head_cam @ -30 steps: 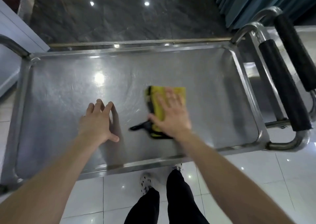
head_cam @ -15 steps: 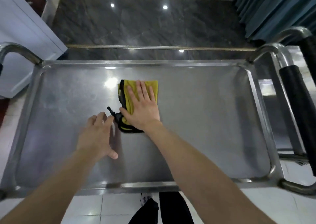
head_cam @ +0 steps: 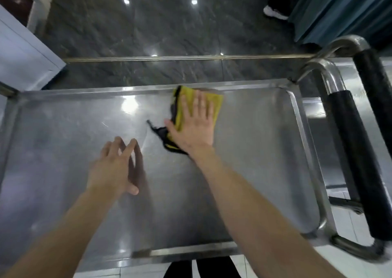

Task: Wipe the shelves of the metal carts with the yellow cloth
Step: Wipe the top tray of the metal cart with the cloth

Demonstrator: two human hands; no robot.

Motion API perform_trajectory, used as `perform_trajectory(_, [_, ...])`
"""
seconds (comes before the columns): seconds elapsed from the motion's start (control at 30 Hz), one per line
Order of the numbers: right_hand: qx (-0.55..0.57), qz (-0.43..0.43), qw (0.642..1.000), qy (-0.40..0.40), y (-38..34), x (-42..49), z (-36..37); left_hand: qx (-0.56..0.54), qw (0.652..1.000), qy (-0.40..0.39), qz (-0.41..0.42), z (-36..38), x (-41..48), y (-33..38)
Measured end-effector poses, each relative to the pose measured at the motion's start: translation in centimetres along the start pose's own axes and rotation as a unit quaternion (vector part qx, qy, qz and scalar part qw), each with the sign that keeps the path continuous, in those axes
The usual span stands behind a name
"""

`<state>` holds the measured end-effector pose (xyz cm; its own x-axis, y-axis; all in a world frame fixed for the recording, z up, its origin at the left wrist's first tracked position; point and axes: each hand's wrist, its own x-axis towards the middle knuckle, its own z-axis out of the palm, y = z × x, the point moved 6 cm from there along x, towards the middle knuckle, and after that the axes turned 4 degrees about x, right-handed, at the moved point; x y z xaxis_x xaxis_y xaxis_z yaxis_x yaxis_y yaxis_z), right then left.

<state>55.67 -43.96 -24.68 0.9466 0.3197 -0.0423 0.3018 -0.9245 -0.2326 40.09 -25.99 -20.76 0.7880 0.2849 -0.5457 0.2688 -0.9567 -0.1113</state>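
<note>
Pressing yellow cloth [head_cam: 216,105] flat under straight-fingered right hand [head_cam: 194,127] at far rim of shelf [head_cam: 127,89], with empty left hand [head_cam: 112,167] splayed nearer; likely sweeping along left-right long axis next.

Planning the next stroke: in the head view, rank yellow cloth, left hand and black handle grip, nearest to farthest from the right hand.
1. yellow cloth, under the right hand.
2. left hand, to its left.
3. black handle grip, far right.
</note>
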Motion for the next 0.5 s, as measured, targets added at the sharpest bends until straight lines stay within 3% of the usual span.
perform_trajectory(0.1, [-0.010,-0.164,0.984,-0.072,-10.0,0.6,2.3,-0.008,1.000,0.003,-0.011,0.4,0.0,-0.4])
perform_trajectory(0.2, [-0.002,-0.210,0.976,-0.056,-6.9,1.4,1.6,-0.007,1.000,0.002,-0.003,0.4,0.1,-0.3])
perform_trajectory(0.27, [0.014,-0.141,0.989,-0.029,0.9,1.5,0.0,-0.013,1.000,-0.002,0.002,0.5,0.1,-0.1])
perform_trajectory(0.4, [-0.036,0.099,0.994,-0.009,21.5,0.6,-5.7,-0.016,1.000,-0.013,-0.007,0.2,-0.2,0.2])
perform_trajectory(0.5, [-0.047,0.226,0.973,0.009,25.0,0.0,-7.1,-0.015,1.000,-0.021,-0.016,0.1,-0.1,0.5])
